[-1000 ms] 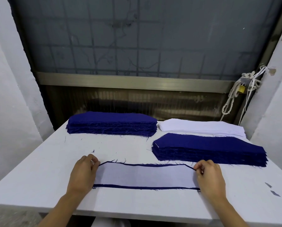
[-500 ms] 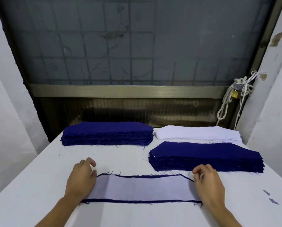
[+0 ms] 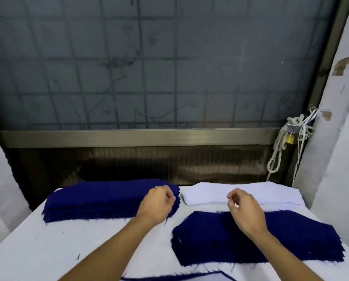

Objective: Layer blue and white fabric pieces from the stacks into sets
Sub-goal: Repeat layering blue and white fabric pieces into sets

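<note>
Now: my left hand [image 3: 158, 203] hangs over the right end of the far blue stack [image 3: 100, 197]; my right hand [image 3: 244, 209] is at the near edge of the white stack [image 3: 271, 192], which runs crosswise, right of centre. Fingers loosely curled, holding nothing.

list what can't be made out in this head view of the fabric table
Head view only:
- Layered set: cut off by the bottom edge; only its far edge shows.
- Left hand: its own back hides the fingertips, so any grip on the far blue stack is unclear.
- Right hand: blurred over the white stack; contact unclear.
- Piece counts: layers too fine.
</note>
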